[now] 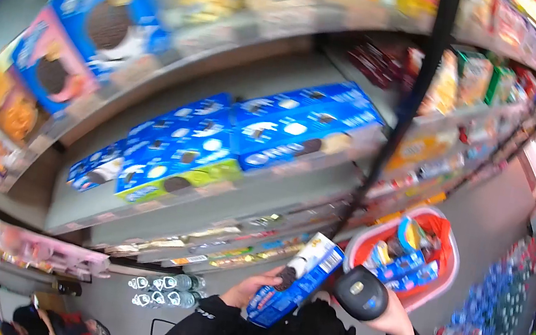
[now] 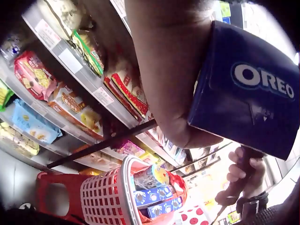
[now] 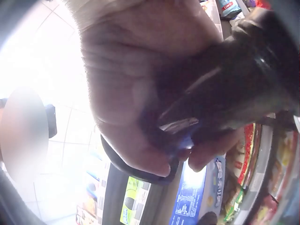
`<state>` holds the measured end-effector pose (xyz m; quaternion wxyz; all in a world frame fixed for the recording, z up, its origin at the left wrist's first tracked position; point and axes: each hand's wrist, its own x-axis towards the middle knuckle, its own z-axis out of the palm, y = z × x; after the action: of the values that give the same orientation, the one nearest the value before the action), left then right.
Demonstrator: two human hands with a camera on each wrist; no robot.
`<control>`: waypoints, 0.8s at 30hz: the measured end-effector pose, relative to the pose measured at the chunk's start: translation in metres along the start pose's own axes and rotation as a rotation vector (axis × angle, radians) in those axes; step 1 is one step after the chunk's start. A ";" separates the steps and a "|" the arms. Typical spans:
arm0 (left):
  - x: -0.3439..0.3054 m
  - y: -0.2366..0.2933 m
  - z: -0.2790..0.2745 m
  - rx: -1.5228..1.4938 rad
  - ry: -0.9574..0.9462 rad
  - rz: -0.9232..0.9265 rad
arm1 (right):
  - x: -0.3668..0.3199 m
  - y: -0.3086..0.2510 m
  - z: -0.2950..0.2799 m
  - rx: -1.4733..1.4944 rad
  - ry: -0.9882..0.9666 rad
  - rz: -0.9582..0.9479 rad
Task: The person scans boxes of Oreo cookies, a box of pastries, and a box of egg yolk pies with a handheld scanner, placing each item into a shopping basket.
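My left hand [image 1: 247, 292] grips a blue Oreo cookie box [image 1: 305, 287] by its side, the box tilted with a barcode at its upper end. In the left wrist view the OREO lettering fills the box's end panel [image 2: 253, 89]. My right hand [image 1: 399, 323] holds a black handheld barcode scanner [image 1: 361, 293], its head close beside the box. The right wrist view shows the fingers curled round the scanner handle [image 3: 220, 89], with the box [image 3: 190, 199] beyond them. A red-and-white basket [image 2: 103, 197] with blue boxes and other packs stands past my hands.
A shelf ahead carries rows of blue Oreo boxes [image 1: 179, 153], with larger packs on the tier above. Water bottles [image 1: 168, 290] stand on the floor at left. Many drink bottles [image 1: 492, 301] are grouped at right. Another person [image 1: 50, 328] is at lower left. A dark cable [image 1: 400, 132] crosses the head view.
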<state>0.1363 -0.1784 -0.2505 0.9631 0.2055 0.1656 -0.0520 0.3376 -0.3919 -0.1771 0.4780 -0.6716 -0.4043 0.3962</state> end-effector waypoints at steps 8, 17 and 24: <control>-0.066 0.049 -0.005 0.939 -0.128 0.254 | 0.029 -0.046 0.058 -0.097 -0.114 -0.247; -0.237 0.126 0.039 1.734 0.352 0.606 | 0.069 -0.129 0.145 0.150 -0.415 -0.269; -0.331 0.175 0.083 2.230 0.601 0.651 | 0.088 -0.160 0.217 0.066 -0.526 -0.487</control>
<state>-0.1202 -0.0425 -0.0003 0.1458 0.9627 0.1880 0.1290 0.1432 -0.2064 -0.0857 0.4595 -0.4149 -0.6488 0.4425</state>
